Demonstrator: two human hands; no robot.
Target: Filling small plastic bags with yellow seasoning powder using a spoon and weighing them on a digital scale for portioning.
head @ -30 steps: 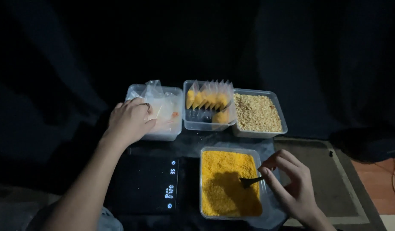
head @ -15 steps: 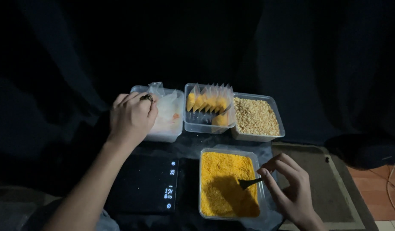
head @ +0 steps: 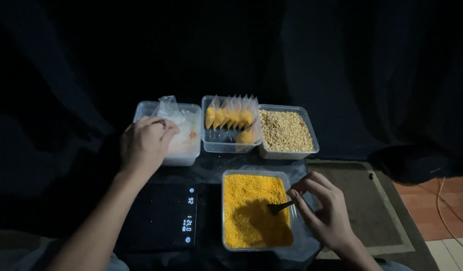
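My left hand rests over the back-left clear tub, its fingers closed on the thin clear plastic bags inside it. My right hand grips the handle of a small dark spoon. The spoon's bowl lies in the yellow powder that fills the near clear tub. A black digital scale with a lit readout sits left of that tub.
At the back middle a clear tub holds a row of small bags filled with orange powder. Right of it a tub holds pale crushed grains. Everything stands on a black surface; a dark mat and tiled floor lie to the right.
My left hand has shifted slightly within the bag tub and closed on the bags. My right hand stays put with the spoon in the yellow powder.
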